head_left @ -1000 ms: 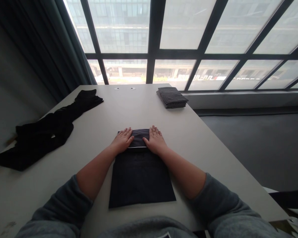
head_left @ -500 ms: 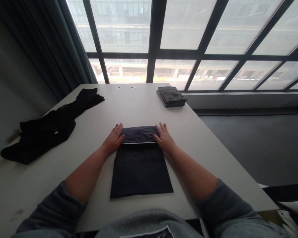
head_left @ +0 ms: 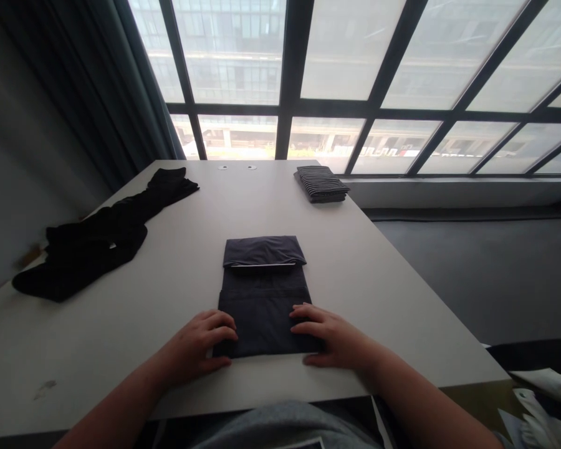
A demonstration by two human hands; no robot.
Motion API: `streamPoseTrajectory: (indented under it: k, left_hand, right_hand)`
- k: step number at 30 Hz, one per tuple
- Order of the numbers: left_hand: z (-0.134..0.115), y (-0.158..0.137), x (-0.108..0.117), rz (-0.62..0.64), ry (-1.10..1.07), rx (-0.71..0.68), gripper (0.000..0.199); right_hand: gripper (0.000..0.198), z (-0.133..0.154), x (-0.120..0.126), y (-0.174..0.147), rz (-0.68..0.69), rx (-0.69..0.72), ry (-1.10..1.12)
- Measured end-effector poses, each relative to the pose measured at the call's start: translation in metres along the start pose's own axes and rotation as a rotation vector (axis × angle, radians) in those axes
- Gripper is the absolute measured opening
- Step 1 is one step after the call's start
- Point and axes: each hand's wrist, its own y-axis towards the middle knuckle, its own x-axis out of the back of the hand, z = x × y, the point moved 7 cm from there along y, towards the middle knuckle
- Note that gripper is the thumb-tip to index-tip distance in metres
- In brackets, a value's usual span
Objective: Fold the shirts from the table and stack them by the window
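- The dark folded garment (head_left: 262,299) lies flat in the middle of the surface (head_left: 378,299), straight ahead of me. Its far end is already turned back over itself into a narrow band, with a pale edge line showing where that flap stops.
- My left hand (head_left: 201,349) sits at the near left corner of the cloth, fingers curled down onto the hem, thumb at the edge. I judge the grip only lightly pinching, not yet lifting.
- My right hand (head_left: 330,337) mirrors it at the near right corner, fingers spread over the fabric and thumb tucked by the hem; the grip looks half closed on the cloth, though how much is pinched I cannot tell.
- The step in hand seems to be the near-end fold: both corners taken so the near end can go toward the far band.
- That move would call for lifting both corners evenly and keeping the side edges lined up.
- Farther off, a loose black garment (head_left: 98,243) sprawls along the left edge, and a folded striped cloth (head_left: 320,183) rests by the window (head_left: 308,56) at the far right corner.
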Motion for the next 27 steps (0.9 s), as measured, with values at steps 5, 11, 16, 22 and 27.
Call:
streamPoseTrajectory:
  k: [5,11,16,22,27]
  left_hand:
    - [0.001,0.000,0.003,-0.142,0.193,-0.081,0.038]
    - [-0.002,0.001,-0.001,-0.154,0.328,-0.105,0.054]
    - [-0.007,-0.006,-0.008,-0.194,0.364,-0.069,0.037]
    - [-0.016,-0.017,-0.013,-0.124,0.327,-0.124,0.036]
    - [-0.030,-0.018,0.010,-0.187,0.137,-0.183,0.030]
  right_hand:
    - [0.039,0.000,-0.007,-0.006,-0.118,0.015,-0.133]
    - [0.071,-0.007,-0.008,-0.003,-0.119,-0.157,-0.135]
    - [0.053,-0.005,-0.004,-0.004,-0.123,-0.111,-0.064]
    - [0.039,0.000,-0.007,-0.015,-0.111,-0.077,-0.014]
    - [0.032,0.011,0.010,-0.022,-0.064,-0.169,0.038]
